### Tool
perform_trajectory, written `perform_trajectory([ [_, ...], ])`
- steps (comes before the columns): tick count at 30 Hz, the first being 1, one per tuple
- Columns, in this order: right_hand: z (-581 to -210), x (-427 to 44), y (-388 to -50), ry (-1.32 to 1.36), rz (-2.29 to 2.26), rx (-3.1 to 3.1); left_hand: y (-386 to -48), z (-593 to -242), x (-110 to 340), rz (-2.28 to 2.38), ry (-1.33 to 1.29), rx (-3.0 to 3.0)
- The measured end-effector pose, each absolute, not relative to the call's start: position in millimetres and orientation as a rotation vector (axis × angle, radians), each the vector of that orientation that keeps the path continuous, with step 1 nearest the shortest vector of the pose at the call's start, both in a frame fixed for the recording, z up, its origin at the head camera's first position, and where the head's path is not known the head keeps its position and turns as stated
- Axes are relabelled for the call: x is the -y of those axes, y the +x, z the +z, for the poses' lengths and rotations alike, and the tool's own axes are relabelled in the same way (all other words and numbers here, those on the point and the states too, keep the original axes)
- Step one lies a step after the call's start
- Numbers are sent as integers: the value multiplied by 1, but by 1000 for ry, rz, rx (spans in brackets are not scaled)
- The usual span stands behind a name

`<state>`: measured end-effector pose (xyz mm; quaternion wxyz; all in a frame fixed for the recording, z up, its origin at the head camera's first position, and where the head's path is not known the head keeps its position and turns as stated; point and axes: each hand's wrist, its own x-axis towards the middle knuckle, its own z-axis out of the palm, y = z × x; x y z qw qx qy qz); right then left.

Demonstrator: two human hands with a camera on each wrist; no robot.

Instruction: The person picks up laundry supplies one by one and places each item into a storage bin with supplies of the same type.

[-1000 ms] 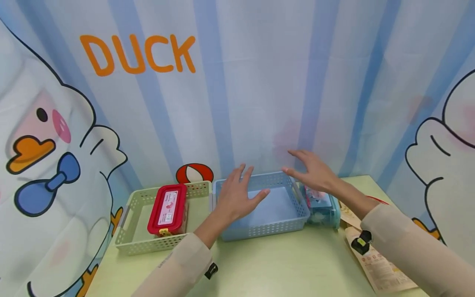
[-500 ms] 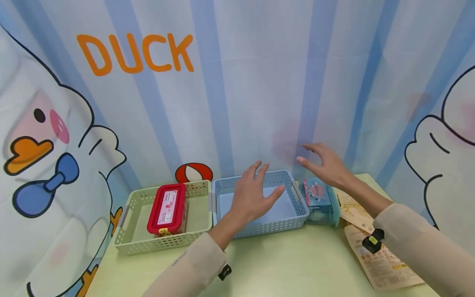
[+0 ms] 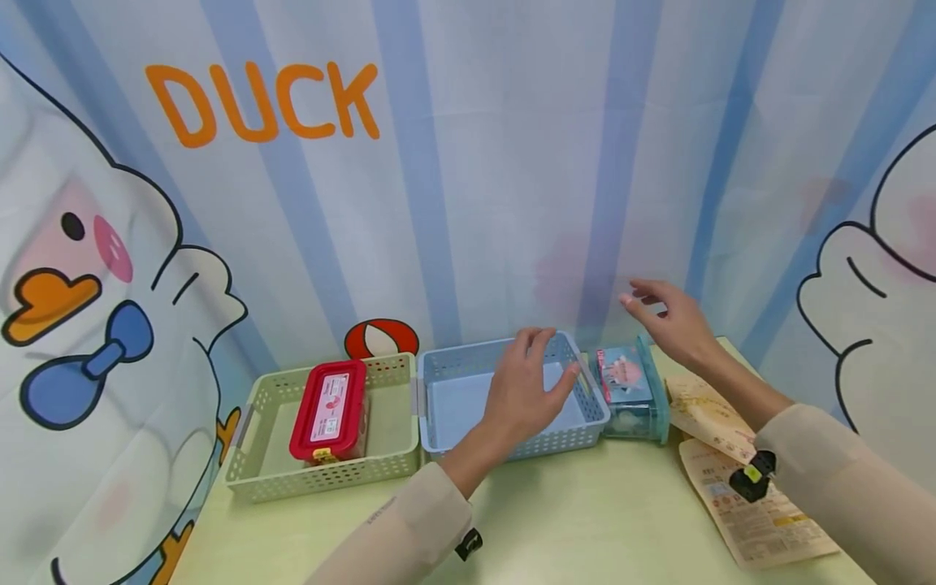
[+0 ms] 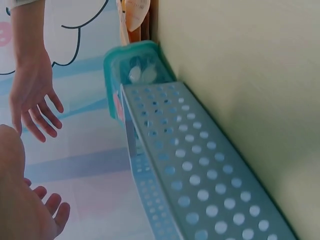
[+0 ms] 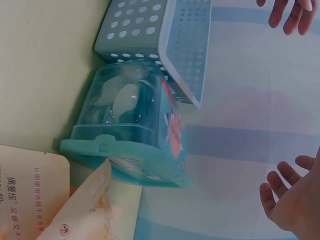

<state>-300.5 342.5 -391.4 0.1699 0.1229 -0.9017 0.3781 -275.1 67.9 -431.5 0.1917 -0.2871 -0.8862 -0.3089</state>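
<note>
My left hand (image 3: 528, 388) hovers over the blue perforated basket (image 3: 457, 398), fingers loosely bent and thumb apart, holding nothing. Higher and to the right, my right hand (image 3: 674, 321) hangs in the air behind and above the teal plastic box (image 3: 634, 398), its fingers relaxed around bare air. That box lies on its side against the basket's right end, with a pink picture on its upper face. In the right wrist view its clear wall shows pale objects inside the box (image 5: 125, 100), too unclear to name. The left wrist view shows both hands apart from the basket (image 4: 195, 165).
A green basket (image 3: 274, 443) on the left holds a red-lidded box (image 3: 332, 410). Two beige printed pouches lie at the right, one pouch (image 3: 753, 508) in front and another pouch (image 3: 705, 414) overlapping it. A striped curtain (image 3: 504, 162) stands behind the table (image 3: 578, 520).
Both hands have moved to the right, the left across the blue basket, the right past the teal box, which is now less covered. The baskets and boxes have stayed put.
</note>
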Motion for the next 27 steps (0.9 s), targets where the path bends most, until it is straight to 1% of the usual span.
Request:
perform_trajectory([
  [13, -412, -365, -301, 187, 1162, 2575, -265, -445, -92, -1057, -849, 2507],
  [18, -426, -372, -300, 94, 1263, 2614, -259, -446, -104, -1056, -891, 2613],
  [27, -451, -377, -302, -28, 1412, 2648, -255, -456, -130, -1169, -865, 2718],
])
